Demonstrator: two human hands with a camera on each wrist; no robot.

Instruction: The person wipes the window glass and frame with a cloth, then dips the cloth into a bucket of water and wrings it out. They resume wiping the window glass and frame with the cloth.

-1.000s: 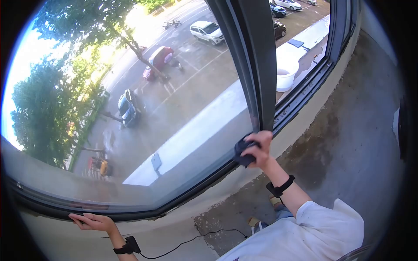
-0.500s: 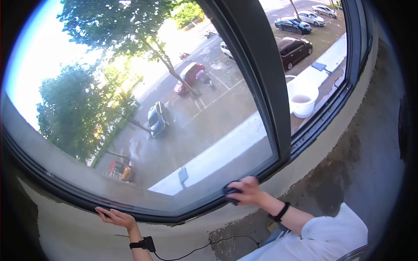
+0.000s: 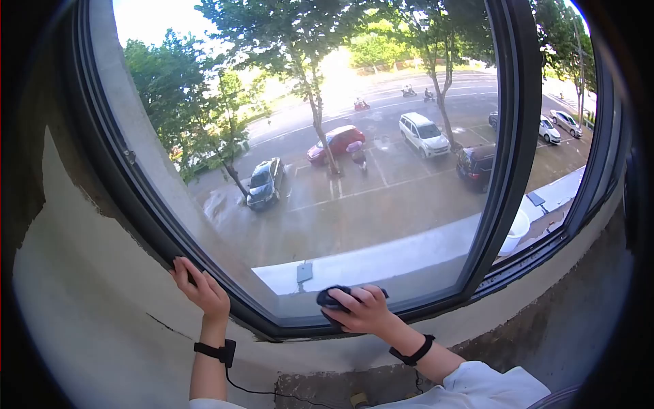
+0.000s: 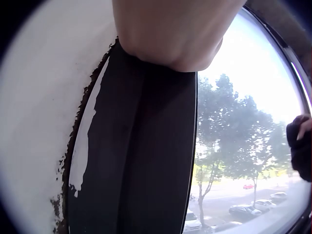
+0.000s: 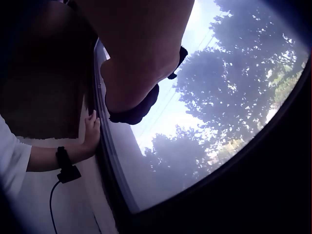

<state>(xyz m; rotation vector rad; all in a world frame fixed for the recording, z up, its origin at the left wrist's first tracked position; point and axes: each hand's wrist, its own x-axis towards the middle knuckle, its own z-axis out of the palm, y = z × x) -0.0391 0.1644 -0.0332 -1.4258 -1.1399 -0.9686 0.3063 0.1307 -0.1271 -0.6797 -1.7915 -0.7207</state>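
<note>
In the head view my right hand [image 3: 364, 310] grips a bunched dark cloth [image 3: 334, 298] against the lower part of a large window pane [image 3: 381, 232]. The right wrist view shows the cloth [image 5: 134, 114] bulging out from under this hand. My left hand [image 3: 204, 293] rests on the dark window frame [image 3: 146, 198], left of the cloth, fingers loosely extended along its edge. Seen from the left wrist, that hand [image 4: 168, 44] lies over the broad dark frame [image 4: 146, 146], its fingers hidden.
To the right stands a dark upright [image 3: 514, 136] of the frame, with an open section beyond it. A white bucket [image 3: 516, 230] sits outside on the ledge. Chipped pale wall [image 3: 82, 252] borders the frame. A cable [image 3: 259, 392] hangs from the left wrist strap.
My right hand has carried the cloth leftward from the frame's upright, along the bottom edge, onto the glass nearer my left hand. The head view has turned; the left hand stays at the frame.
</note>
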